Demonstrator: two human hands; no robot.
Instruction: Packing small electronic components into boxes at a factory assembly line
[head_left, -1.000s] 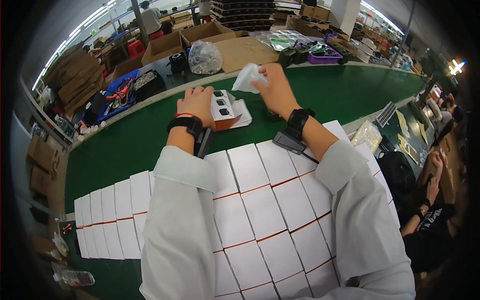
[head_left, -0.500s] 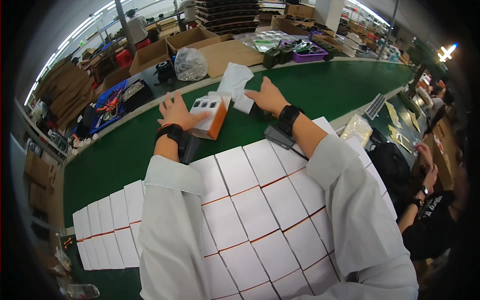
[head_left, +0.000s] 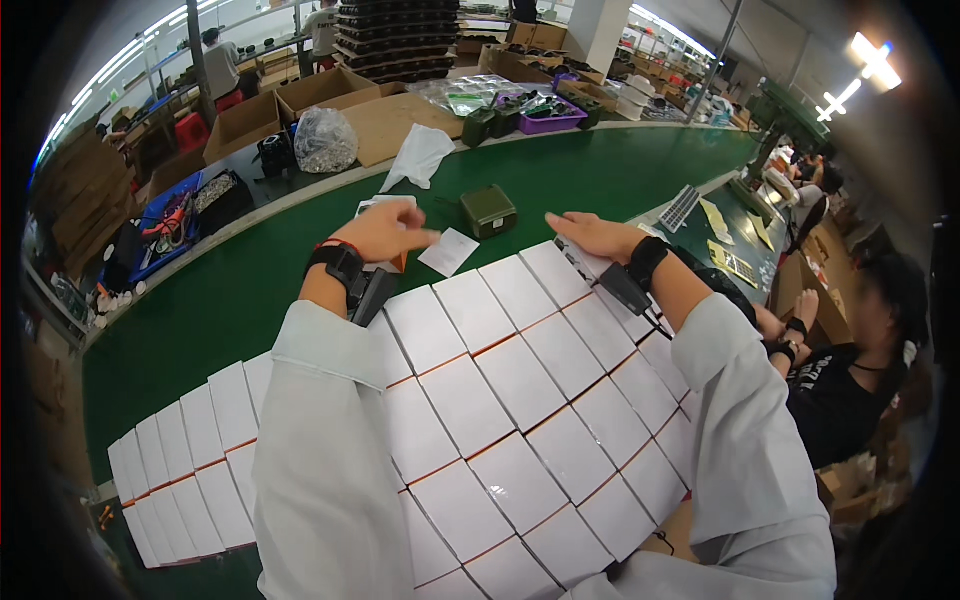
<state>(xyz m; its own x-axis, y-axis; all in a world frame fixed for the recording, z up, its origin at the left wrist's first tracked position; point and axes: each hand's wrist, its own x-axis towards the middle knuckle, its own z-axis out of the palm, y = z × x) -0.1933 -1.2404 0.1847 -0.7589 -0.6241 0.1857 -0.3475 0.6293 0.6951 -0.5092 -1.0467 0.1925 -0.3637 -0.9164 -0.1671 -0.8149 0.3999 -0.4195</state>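
My left hand (head_left: 380,232) is over a white and orange carton (head_left: 400,262) on the green belt and hides most of it. Motion smears its fingertips, so its grip is unclear. To the right, my right hand (head_left: 597,236) has its fingers stretched out at the far edge of the rows of white boxes (head_left: 495,385), beside a box with a printed side (head_left: 578,262). It holds nothing visible. Between the hands stands a dark green boxy device (head_left: 488,210), apart from both. A white paper slip (head_left: 450,252) lies just in front of it. Beyond sits a crumpled white plastic bag (head_left: 420,157).
The green belt (head_left: 600,165) runs across behind the boxes. Past it stand a purple basket (head_left: 552,115) of devices, a bubble-wrap bundle (head_left: 326,140), open cartons (head_left: 245,130) and a blue tray (head_left: 165,225). A co-worker (head_left: 850,370) sits close at the right.
My right hand has moved right and nearer, away from the white bag. The green device and paper slip now show between my hands. My left hand has come over the carton. The view has shifted right.
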